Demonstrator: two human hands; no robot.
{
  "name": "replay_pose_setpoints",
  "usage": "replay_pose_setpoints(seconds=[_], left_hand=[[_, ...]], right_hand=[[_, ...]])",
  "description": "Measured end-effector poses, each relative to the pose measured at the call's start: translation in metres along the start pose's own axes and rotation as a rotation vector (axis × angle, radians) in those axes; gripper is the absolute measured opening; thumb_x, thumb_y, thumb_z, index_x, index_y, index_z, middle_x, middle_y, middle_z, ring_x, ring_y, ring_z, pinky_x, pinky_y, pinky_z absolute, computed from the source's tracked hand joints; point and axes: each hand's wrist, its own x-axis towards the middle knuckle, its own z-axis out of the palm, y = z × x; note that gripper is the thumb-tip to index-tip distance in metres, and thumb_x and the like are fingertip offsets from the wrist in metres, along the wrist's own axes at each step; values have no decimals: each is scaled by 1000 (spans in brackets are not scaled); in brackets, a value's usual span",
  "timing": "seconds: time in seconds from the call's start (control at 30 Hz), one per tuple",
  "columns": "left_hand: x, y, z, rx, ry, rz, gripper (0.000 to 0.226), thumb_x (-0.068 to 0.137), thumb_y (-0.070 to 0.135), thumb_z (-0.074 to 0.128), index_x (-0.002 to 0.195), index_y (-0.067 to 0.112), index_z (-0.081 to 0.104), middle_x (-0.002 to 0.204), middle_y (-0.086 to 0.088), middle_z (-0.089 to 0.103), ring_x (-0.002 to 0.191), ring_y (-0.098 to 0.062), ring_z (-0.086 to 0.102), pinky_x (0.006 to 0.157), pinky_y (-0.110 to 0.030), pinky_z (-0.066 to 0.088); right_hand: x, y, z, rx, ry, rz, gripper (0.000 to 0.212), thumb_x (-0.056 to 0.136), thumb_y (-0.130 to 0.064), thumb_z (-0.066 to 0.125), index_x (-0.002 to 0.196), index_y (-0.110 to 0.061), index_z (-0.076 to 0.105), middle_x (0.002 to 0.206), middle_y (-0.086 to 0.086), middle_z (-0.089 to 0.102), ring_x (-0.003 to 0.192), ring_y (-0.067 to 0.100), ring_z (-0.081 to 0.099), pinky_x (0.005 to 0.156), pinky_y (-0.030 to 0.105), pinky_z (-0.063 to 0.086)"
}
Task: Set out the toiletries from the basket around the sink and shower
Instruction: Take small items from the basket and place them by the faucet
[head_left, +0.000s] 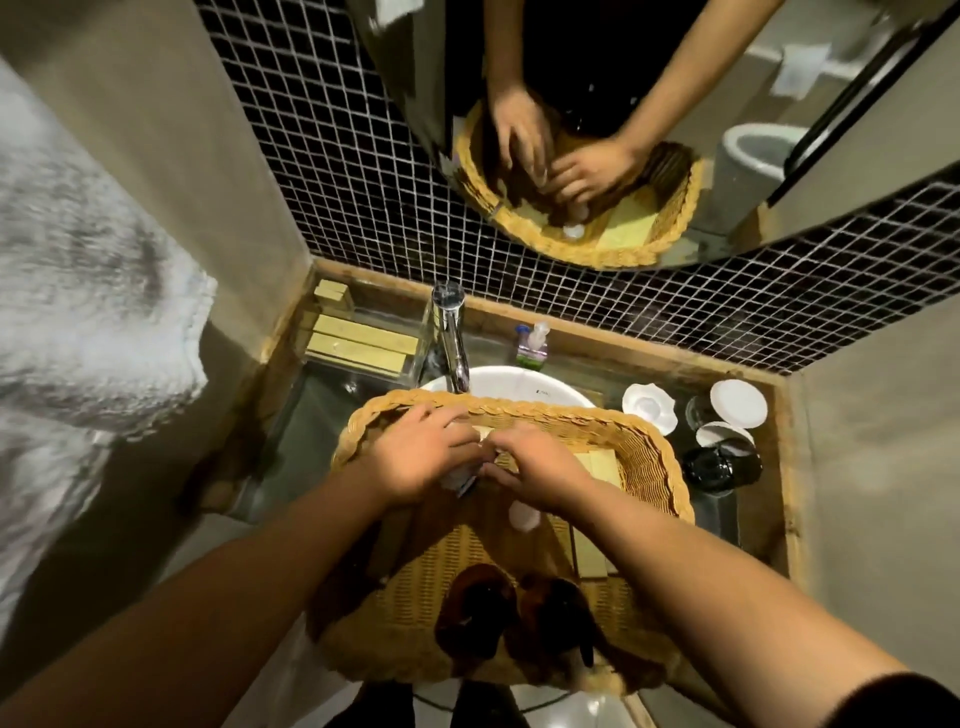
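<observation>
A woven wicker basket rests across the white sink. Both my hands are inside it, close together. My left hand curls over a small white packet or tube, mostly hidden under the fingers. My right hand pinches at something small right beside it; what it holds is hidden. A small white round cap lies below my right wrist. Pale yellow boxes lie flat in the basket's right part. Dark brown bottles lie at the basket's near end.
A chrome tap stands behind the basket. Yellow boxes in a clear tray sit at back left, a soap pump bottle at back middle. White saucers and dark covered glasses stand on the right. A mirror hangs above. A white towel hangs left.
</observation>
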Motion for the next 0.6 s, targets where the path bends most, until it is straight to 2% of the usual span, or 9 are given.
replay_pose_setpoints(seconds=[0.1,0.17,0.23,0.27,0.33,0.43,0.47,0.53,0.6], left_hand=[[-2,-17,-30,53,116,21,68,73,19,74,135,28,49,137,5,52,139,-30,31,99,-46,44],[-4,-31,-43,63,171,51,71,68,15,74,133,25,48,135,0,51,138,-32,32,94,-47,49],[-9,-42,-63,70,277,32,82,64,11,77,137,25,44,141,-9,47,139,-35,33,98,-47,50],[-14,-47,-74,57,335,-1,89,61,9,79,140,26,42,144,-13,45,139,-37,34,100,-46,50],[-24,-56,-89,-16,442,-98,97,58,9,81,144,27,40,151,-18,37,138,-39,35,104,-50,45],[-39,-65,-101,-248,632,-387,91,66,9,71,147,36,37,159,-7,22,127,-29,46,97,-47,50],[-40,-66,-102,-372,682,-482,88,69,10,67,146,39,36,157,-1,24,120,-22,51,93,-44,52],[-38,-71,-104,-647,738,-573,78,75,15,68,144,37,39,144,5,43,110,-7,56,94,-37,51],[-35,-80,-104,-758,769,-605,61,80,20,71,137,28,52,127,5,58,104,-4,58,97,-35,49]], right_hand=[[12,-10,-23,231,168,47,21,85,-42,73,87,-29,57,81,-8,65,76,12,57,71,28,47],[21,-19,-39,380,287,94,24,79,-26,80,89,-25,58,74,-3,67,66,12,58,65,22,45],[31,-33,-56,531,344,109,26,77,-11,80,94,-20,63,72,5,66,60,11,53,63,20,45],[38,-41,-62,585,362,116,26,77,-8,79,97,-18,65,70,6,63,59,10,50,63,20,45],[52,-51,-69,654,402,133,22,79,-11,79,96,-20,69,67,-5,58,59,8,47,64,20,45],[76,-61,-74,687,459,171,14,78,-19,79,90,-24,72,65,-13,58,56,5,46,64,27,46],[82,-66,-76,685,475,175,13,79,-18,79,89,-23,72,65,-13,57,56,4,45,63,25,45],[93,-76,-77,679,509,169,12,81,-13,78,89,-19,72,63,-13,56,55,2,46,62,22,44],[103,-85,-75,662,532,169,13,81,-12,77,89,-21,72,64,-10,62,56,2,53,64,25,49]])
